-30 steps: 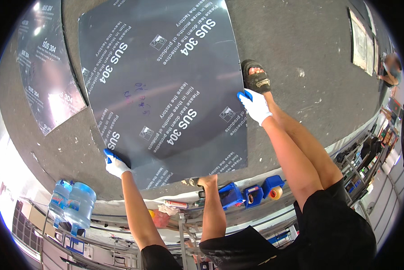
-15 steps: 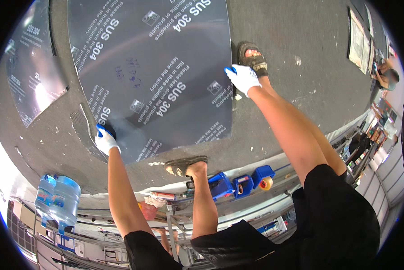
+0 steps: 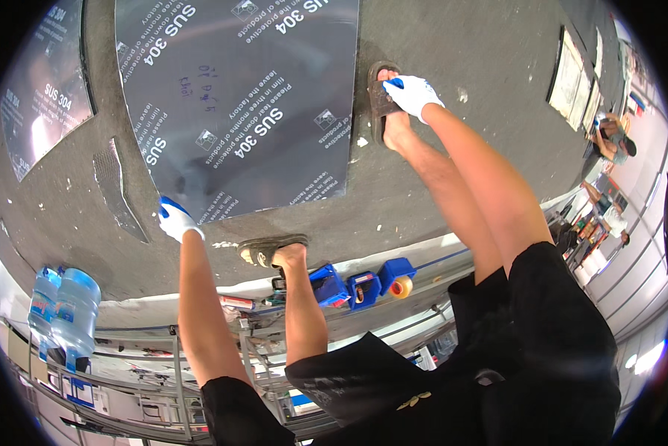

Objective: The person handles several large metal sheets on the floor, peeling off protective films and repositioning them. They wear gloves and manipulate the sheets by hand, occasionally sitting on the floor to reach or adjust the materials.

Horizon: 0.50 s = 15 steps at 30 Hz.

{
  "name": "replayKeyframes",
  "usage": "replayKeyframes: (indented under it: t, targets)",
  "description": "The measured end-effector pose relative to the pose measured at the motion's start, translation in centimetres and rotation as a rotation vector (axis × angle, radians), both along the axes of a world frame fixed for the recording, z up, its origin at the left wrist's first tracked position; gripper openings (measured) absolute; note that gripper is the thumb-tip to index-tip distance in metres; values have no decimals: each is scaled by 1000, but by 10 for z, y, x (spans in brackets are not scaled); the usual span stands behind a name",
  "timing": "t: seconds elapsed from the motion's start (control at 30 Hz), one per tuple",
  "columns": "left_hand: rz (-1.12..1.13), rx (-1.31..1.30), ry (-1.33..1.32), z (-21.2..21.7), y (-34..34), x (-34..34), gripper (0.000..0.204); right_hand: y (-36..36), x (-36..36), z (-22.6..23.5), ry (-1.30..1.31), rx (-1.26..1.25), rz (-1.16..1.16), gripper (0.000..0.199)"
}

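Metal sheet (image 3: 237,111), flat, grey-filmed, could skew if tugged unevenly. Your white-and-blue-gloved left hand (image 3: 176,218) and right hand (image 3: 412,97): finger grip unclear

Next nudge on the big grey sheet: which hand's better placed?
Probably left. The left hand is at the grey sheet's left edge, by the near corner; whether it's gripping is unclear. The right hand is off the sheet, overlapping the right sandal in view.
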State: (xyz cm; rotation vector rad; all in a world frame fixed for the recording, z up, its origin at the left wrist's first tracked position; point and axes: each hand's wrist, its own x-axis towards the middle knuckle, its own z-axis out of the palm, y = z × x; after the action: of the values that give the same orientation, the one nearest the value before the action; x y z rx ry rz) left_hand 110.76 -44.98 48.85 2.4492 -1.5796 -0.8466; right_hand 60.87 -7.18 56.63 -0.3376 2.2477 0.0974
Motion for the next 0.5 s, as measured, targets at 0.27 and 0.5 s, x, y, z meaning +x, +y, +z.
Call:
replayKeyframes:
  t: [0.27,0.5]
  targets:
    - [350,126,578,68,182,35,59,40,-79,104,-70,-102,-87,47]
    - [538,24,666,192,292,-82,58,116,-168,207,-348,-2,45,55]
